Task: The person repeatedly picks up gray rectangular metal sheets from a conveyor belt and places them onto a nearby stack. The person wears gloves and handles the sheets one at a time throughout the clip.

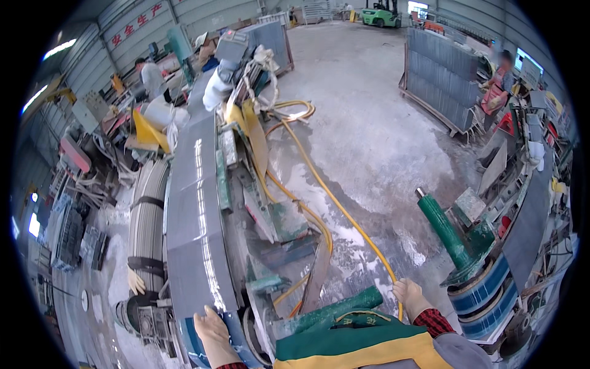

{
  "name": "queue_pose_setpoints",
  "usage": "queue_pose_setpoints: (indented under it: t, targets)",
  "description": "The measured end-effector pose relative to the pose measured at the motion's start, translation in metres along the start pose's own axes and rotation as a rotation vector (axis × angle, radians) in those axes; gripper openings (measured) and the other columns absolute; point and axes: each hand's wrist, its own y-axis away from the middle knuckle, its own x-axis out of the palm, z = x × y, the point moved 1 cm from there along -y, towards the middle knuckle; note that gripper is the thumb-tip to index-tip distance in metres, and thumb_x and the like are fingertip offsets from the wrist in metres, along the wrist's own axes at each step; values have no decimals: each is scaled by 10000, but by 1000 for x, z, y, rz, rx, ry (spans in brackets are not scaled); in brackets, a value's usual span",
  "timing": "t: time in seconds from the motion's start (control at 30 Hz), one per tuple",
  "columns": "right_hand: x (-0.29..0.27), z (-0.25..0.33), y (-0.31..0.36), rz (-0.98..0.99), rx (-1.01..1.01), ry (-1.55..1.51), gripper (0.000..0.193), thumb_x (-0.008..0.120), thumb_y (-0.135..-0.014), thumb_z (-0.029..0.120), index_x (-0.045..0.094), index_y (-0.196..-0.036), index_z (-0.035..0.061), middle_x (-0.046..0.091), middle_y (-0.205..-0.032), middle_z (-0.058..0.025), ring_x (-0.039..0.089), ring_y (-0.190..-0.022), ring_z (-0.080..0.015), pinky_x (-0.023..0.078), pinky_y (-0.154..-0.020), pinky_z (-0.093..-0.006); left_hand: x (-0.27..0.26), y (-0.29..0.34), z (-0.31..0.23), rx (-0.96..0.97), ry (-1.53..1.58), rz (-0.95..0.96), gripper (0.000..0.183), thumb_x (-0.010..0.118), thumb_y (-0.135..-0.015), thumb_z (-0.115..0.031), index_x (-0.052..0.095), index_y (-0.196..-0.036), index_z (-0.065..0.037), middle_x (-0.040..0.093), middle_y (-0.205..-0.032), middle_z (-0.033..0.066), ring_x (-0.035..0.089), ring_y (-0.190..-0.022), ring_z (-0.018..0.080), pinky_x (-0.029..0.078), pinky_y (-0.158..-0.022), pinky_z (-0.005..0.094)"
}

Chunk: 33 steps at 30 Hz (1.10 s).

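Observation:
My left hand, in a pale glove, lies at the near end of a long row of dark grey slabs on a belt conveyor. Its fingers are apart and hold nothing, touching near where the slab's end meets the blue roller. Low on the right, my right hand, also in a pale glove, is closed around a yellow hose. From there the hose runs forward across the wet floor to a loop. Between my hands, a green cylinder lies in front of my green and yellow apron.
On the right stand a green post and a blue roller. A stack of grey slabs is farther back, with a person beside it. Another person works at far left. A green forklift stands at the back.

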Motion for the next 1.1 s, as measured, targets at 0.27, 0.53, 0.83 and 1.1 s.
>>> queue_pose_setpoints:
  t: [0.27, 0.53, 0.83, 1.1]
  targets:
    - [-70, -33, -29, 77, 29, -162, 312, 507, -978, 330, 585, -1063, 40, 647, -1029, -130, 633, -924, -296, 525, -800, -373, 58, 34, 16, 149, -252, -198, 426, 418, -1018, -373, 464, -1243, -15, 521, -1102, 56, 421, -864, 103, 356, -736, 197]
    - [-32, 9, 41, -207, -51, 55, 405, 479, -999, 326, 523, -1269, 28, 635, -1198, -159, 643, -1018, -301, 535, -841, -398, 161, 85, 7, 552, -687, -34, 372, 487, -1005, -381, 584, -1092, -33, 609, -856, -6, 391, -541, 49, 349, -483, 178]
    - [96, 23, 46, 147, -129, 174, 439, 490, -1001, 318, 517, -1254, -39, 619, -1206, -188, 628, -1068, -282, 527, -905, -371, 161, 33, 12, 334, -549, 52, 637, 604, -838, -267, 427, -1374, 28, 515, -1351, 183, 445, -1290, 313, 342, -1115, 479]
    - [146, 53, 82, 215, -215, 299, 407, 573, -966, 284, 556, -1215, -38, 665, -1126, -181, 671, -970, -244, 556, -855, -339, 192, 127, 24, 238, -339, 78, 569, 614, -719, -179, 545, -1234, 53, 611, -1213, 182, 584, -1106, 347, 461, -988, 466]
